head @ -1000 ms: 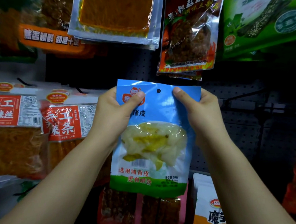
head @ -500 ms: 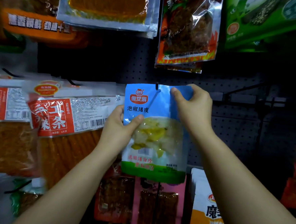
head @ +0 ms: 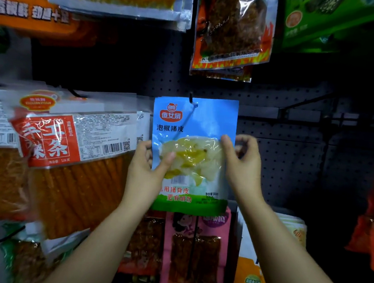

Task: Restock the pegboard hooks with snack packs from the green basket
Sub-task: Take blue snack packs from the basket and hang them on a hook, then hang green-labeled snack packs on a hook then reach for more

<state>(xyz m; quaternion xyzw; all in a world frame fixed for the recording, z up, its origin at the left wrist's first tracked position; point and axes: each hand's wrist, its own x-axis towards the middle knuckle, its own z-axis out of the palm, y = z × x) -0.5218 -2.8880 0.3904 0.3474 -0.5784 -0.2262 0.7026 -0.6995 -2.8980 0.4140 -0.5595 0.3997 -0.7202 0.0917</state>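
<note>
now blue snack pack (head: 193, 141) on hook (head: 191, 98); left hand (head: 146, 167), right hand (head: 241, 164) pinching its sides.

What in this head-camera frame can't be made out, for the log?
- Green basket: nowhere in the head view, outside the frame.
- Hook: only its tip shows above the blue pack; the pack hides the rest.
- Left hand fingers: behind the blue pack's edge; only the thumb shows in front.
- Right hand: motion-blurred, so its hold on the pack is unclear.
- Fine print near the pack's bottom: too small to read.
- Packs along the top edge: cut off by the frame.
</note>
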